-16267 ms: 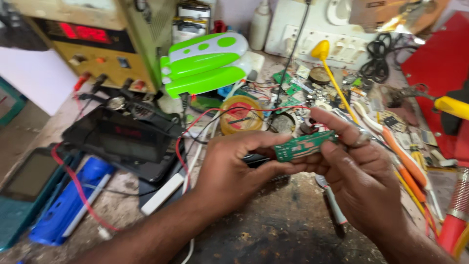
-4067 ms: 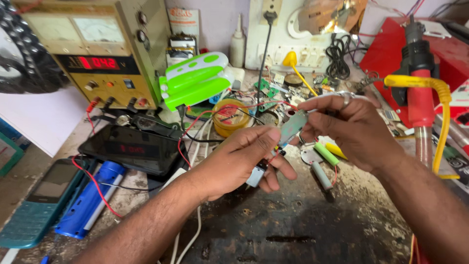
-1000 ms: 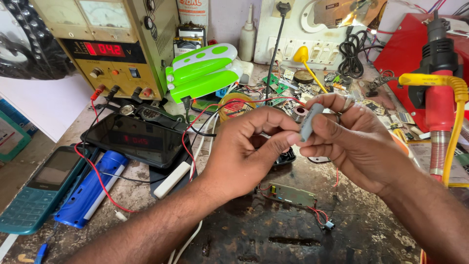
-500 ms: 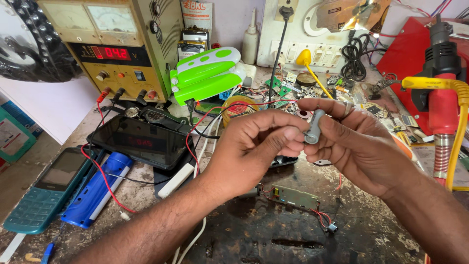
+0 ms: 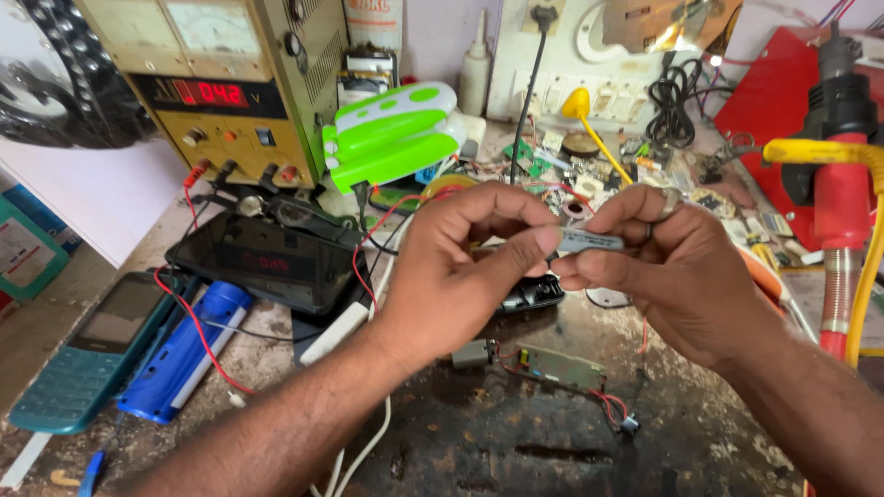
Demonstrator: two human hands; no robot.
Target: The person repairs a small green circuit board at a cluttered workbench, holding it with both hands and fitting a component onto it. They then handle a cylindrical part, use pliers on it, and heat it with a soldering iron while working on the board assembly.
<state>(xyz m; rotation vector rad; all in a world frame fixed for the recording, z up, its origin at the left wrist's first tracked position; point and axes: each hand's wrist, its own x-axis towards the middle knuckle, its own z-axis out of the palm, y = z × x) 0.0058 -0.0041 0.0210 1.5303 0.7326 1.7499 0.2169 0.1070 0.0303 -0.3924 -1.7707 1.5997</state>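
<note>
Above a cluttered, stained counter (image 5: 516, 451), the left hand (image 5: 460, 276) and right hand (image 5: 672, 267) meet on a small grey cylinder, perhaps a battery cell (image 5: 589, 241). It lies horizontally, each grip pinched on one end. A green circuit board with red wires (image 5: 562, 366) lies below.

The table (image 5: 516, 451) is a dark, stained and scuffed work surface, crowded along its far edge. At its back left stands a yellowish power supply (image 5: 230, 83) with a red lit display; right of it a pale wall (image 5: 442, 28) rises, carrying a white switch panel (image 5: 571, 87). Right of the panel a red board (image 5: 764, 83) leans, and warm light glints on a shiny plate (image 5: 672, 23) above the panel.
</note>
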